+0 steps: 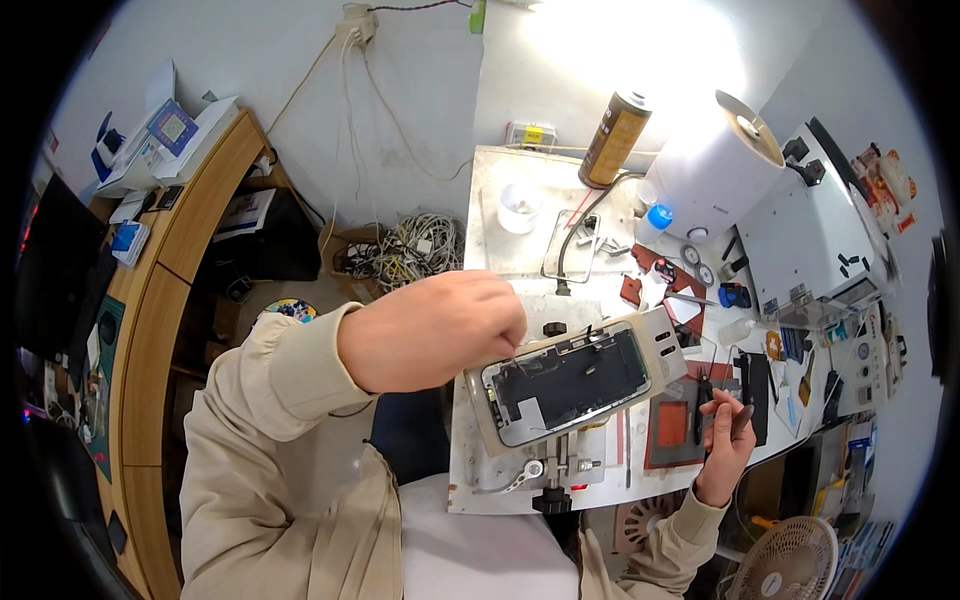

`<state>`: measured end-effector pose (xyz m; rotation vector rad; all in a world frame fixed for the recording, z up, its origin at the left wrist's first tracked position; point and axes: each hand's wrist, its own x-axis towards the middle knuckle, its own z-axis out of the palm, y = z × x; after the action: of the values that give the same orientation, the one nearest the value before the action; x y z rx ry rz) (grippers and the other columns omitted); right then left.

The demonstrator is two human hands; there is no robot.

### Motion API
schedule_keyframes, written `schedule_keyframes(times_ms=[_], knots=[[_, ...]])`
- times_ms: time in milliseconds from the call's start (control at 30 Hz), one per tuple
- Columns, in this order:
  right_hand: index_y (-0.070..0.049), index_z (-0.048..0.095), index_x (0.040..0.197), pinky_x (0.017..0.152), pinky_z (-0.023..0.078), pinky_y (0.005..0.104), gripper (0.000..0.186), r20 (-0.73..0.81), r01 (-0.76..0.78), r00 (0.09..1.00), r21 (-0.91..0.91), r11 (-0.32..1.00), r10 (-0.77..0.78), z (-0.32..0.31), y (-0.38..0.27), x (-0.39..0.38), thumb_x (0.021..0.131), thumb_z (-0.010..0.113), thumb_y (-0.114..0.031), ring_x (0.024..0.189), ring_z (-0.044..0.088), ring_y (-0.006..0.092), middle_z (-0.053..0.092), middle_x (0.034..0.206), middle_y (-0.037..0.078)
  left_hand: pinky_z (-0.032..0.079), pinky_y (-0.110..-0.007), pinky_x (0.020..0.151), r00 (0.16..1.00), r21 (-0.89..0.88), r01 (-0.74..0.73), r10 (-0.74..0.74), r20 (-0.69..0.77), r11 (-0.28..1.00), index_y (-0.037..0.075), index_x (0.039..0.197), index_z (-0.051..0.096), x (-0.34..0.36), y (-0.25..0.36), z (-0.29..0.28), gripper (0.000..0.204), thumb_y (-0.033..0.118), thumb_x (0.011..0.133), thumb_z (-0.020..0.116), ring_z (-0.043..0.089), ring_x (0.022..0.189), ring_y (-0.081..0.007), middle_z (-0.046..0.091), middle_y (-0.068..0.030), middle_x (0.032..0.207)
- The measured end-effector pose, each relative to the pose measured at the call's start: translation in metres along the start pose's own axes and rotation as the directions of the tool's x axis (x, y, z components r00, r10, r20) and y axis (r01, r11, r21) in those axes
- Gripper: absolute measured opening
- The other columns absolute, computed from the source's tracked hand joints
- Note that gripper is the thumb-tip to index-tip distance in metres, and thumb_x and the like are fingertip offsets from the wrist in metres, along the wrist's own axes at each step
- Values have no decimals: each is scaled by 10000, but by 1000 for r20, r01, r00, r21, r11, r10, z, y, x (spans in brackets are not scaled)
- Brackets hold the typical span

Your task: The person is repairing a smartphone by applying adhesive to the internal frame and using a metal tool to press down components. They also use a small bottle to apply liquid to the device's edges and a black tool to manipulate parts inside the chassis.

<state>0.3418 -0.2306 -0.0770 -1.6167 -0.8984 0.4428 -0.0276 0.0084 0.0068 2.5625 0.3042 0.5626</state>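
Note:
A phone part (565, 385) with a black inner face, a pale rim and small flex cables lies tilted on a flat light-coloured holder (665, 345). The holder sits above a metal clamp (560, 465) at the bench's near edge. Over the phone part's upper left edge is my left hand (440, 330), closed, knuckles up. Its fingertips are hidden, so whatever they pinch cannot be made out. To the right of the holder, beside a reddish-brown mat (672, 435), my right hand (722, 445) is closed around a thin dark tool (742, 420) whose kind is unclear.
Behind the holder stand a white cup (519, 208), a spray can (614, 138), a blue-capped bottle (655, 220) and a white cylindrical appliance (715, 165). Small tools and parts crowd the bench's right side. A fan (790, 565) is low right; coiled cables (415, 250) lie beyond my left arm.

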Motion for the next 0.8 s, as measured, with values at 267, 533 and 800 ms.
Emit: schedule_keyframes(times_ms=[267,533,800], knots=[[2,723,1247,569,340,200,292,11,0,1000,1,1000,0,3,2,-7,1125,608,-236,629,429,22,714,943,30,561,-324,748,896,-90,296,-309,-319,951,19,1108,676,-33,-12,-4,154,-4,962,719,688,830,-209,683,-106,965],[0,728,1243,562,351,185,258,-1,9,1000,-16,1000,-9,-2,3,-18,1104,637,-197,628,449,6,741,955,26,544,-407,858,895,403,365,-197,-401,839,24,1221,725,-70,-37,-19,433,-168,845,630,667,880,-312,721,-89,997],[-3,738,1253,702,448,191,225,-54,-45,998,0,999,45,-9,11,-8,1064,675,-107,814,581,23,720,952,-26,463,-388,756,989,115,22,-5,-148,993,96,1032,775,-27,57,2,249,115,806,879,634,842,-258,713,-42,927]])
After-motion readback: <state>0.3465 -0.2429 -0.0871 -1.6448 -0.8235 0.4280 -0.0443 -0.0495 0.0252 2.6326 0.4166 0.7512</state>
